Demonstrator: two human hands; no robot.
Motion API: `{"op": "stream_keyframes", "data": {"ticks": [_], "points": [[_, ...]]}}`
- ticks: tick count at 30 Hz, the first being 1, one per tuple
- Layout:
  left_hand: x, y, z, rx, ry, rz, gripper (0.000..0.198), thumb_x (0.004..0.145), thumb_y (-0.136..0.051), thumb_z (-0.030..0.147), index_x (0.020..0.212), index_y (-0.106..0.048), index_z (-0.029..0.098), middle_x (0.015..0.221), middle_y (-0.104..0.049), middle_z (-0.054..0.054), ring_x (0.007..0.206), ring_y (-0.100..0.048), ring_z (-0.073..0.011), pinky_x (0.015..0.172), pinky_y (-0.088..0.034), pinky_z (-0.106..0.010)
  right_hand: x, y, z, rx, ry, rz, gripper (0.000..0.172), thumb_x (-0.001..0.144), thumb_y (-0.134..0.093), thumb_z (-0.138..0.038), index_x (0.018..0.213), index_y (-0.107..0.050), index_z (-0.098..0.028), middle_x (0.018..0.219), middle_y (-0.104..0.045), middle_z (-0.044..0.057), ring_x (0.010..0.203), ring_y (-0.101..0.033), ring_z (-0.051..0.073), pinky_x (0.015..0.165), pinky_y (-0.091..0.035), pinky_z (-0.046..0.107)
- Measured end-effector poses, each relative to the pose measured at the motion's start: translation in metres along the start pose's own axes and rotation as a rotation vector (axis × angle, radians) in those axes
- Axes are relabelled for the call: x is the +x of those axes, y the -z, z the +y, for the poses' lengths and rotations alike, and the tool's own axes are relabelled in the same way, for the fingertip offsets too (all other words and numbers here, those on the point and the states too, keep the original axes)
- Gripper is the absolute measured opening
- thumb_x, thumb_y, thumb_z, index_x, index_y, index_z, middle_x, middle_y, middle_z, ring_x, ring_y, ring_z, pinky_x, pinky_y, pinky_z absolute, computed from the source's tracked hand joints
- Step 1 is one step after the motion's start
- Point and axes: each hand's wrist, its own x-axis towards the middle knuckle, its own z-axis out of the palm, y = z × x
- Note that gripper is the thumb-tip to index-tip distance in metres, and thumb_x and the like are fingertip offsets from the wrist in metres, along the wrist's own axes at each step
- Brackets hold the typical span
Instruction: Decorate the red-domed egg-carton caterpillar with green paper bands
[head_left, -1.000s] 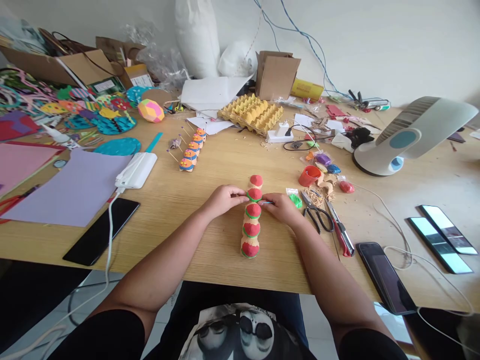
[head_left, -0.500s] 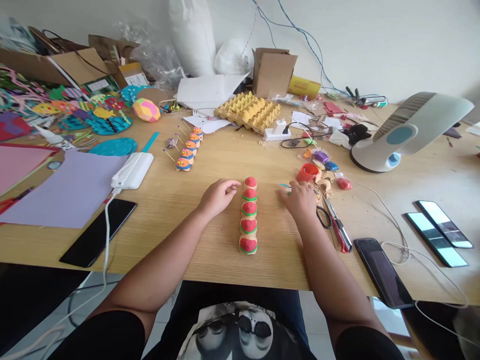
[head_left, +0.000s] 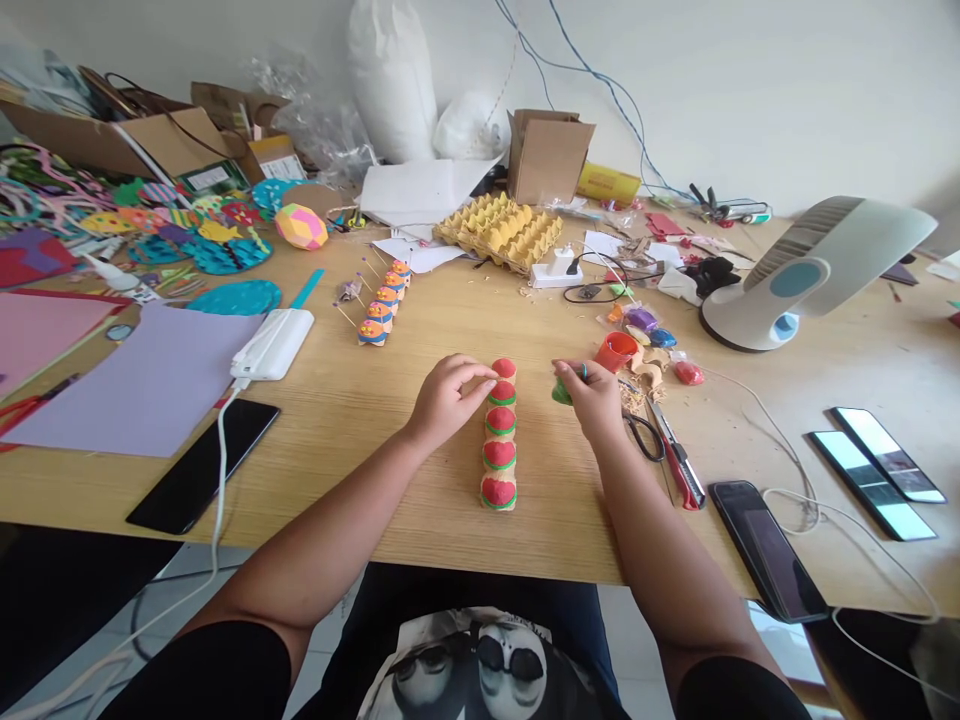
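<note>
A strip cut from an egg carton [head_left: 499, 455] stands lengthwise in front of me, its row of bumps painted red, most with green rims. My left hand [head_left: 454, 395] is at the strip's far left side, fingers stretched out and apart from the thumb. Its fingertips reach the second bump; whether they touch is unclear. To the right of the strip, my right hand [head_left: 592, 395] is closed on a green lump [head_left: 561, 392] that looks like modelling clay, partly hidden by the fingers. A small teal piece shows between those fingers.
A red cup [head_left: 616, 350], a utility knife [head_left: 677, 455] and black-handled scissors [head_left: 645, 438] lie right of my right hand. Farther off are an orange-and-blue carton caterpillar [head_left: 383, 308], yellow egg trays [head_left: 499, 230] and a white fan [head_left: 799, 275]. Phones and cables lie on both sides.
My right hand has lifted the green lump and turned inward with it. My left hand has moved slightly right, stretching its fingers to the strip. The view has shifted slightly.
</note>
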Motion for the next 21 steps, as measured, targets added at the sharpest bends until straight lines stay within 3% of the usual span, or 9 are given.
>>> {"op": "stream_keyframes", "data": {"ticks": [3, 6, 9, 11, 16, 21], "points": [[-0.002, 0.0, 0.013, -0.001, -0.078, 0.002, 0.017, 0.093, -0.064, 0.033, 0.102, -0.077, 0.025, 0.105, -0.073, -0.007, 0.105, -0.064, -0.0231, 0.098, -0.049, -0.039, -0.012, -0.015, -0.007, 0.255, 0.078, -0.086, 0.034, 0.08, -0.076, -0.056, 0.079, -0.076, -0.022, 0.09, -0.072, 0.007, 0.086, -0.064, 0.02, 0.078, -0.052, 0.034], [-0.004, -0.001, 0.021, -0.028, -0.11, 0.008, 0.021, 0.09, -0.07, 0.034, 0.109, -0.075, 0.026, 0.109, -0.074, -0.007, 0.107, -0.064, -0.024, 0.1, -0.047, -0.041, -0.023, -0.022, -0.017, 0.265, 0.156, -0.174, 0.029, 0.081, -0.076, -0.055, 0.081, -0.079, -0.025, 0.085, -0.068, 0.005, 0.084, -0.062, 0.02, 0.079, -0.051, 0.035], [-0.006, -0.003, 0.023, -0.089, -0.082, -0.018, 0.014, 0.09, -0.07, 0.035, 0.099, -0.076, 0.025, 0.102, -0.076, -0.007, 0.101, -0.065, -0.0237, 0.096, -0.047, -0.041, -0.03, -0.024, -0.023, 0.248, 0.193, -0.279, 0.027, 0.082, -0.077, -0.052, 0.082, -0.081, -0.025, 0.084, -0.068, 0.006, 0.082, -0.061, 0.02, 0.081, -0.051, 0.036], [-0.008, -0.005, 0.023, -0.139, -0.025, -0.041, 0.013, 0.091, -0.069, 0.037, 0.091, -0.076, 0.025, 0.095, -0.076, -0.006, 0.096, -0.065, -0.0232, 0.093, -0.048, -0.04, -0.031, -0.023, -0.023, 0.298, 0.144, -0.351, 0.031, 0.08, -0.078, -0.055, 0.087, -0.081, -0.025, 0.086, -0.069, 0.005, 0.083, -0.062, 0.02, 0.082, -0.051, 0.035], [-0.012, -0.011, 0.023, -0.346, 0.125, -0.018, 0.017, 0.089, -0.072, 0.041, 0.087, -0.076, 0.025, 0.093, -0.073, -0.005, 0.09, -0.063, -0.0207, 0.081, -0.048, -0.035, -0.028, -0.021, -0.011, 0.571, -0.063, -0.501, 0.063, 0.076, -0.068, -0.076, 0.108, -0.076, -0.022, 0.096, -0.072, 0.007, 0.088, -0.066, 0.021, 0.081, -0.053, 0.034], [-0.014, -0.013, 0.025, -0.397, 0.132, 0.038, 0.016, 0.088, -0.072, 0.04, 0.087, -0.077, 0.025, 0.092, -0.069, -0.004, 0.089, -0.061, -0.0193, 0.079, -0.048, -0.033, -0.024, -0.016, -0.006, 0.579, -0.142, -0.664, 0.067, 0.069, -0.072, -0.079, 0.1, -0.077, -0.02, 0.094, -0.075, 0.008, 0.09, -0.067, 0.022, 0.086, -0.052, 0.034]]}}
